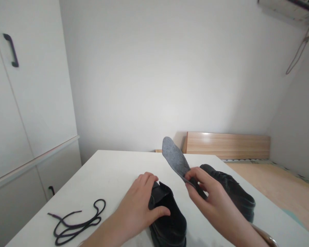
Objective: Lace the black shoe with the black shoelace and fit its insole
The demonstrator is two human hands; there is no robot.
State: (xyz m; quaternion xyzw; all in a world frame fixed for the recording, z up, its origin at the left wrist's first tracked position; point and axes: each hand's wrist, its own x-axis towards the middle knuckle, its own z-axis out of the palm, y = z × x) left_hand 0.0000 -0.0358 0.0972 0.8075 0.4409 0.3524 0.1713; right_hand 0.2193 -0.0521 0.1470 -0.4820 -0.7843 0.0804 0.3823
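Note:
A black shoe (170, 216) without a lace stands on the white table, its opening towards me. My left hand (141, 202) grips its left side, with the thumb inside the opening and the fingers over the outside. Above and to the right of that shoe, my right hand (206, 192) pinches a grey felt insole (175, 157) around its middle. The insole's broad end points up and away to the left. A second black shoe (229, 188), laced, sits behind my right hand and is partly covered by it.
A loose black shoelace (79, 226) lies looped on the left of the white table (118, 168). White cabinets (33, 85) rise at the left. Beyond the table's right edge is a bed with a wooden headboard (229, 144).

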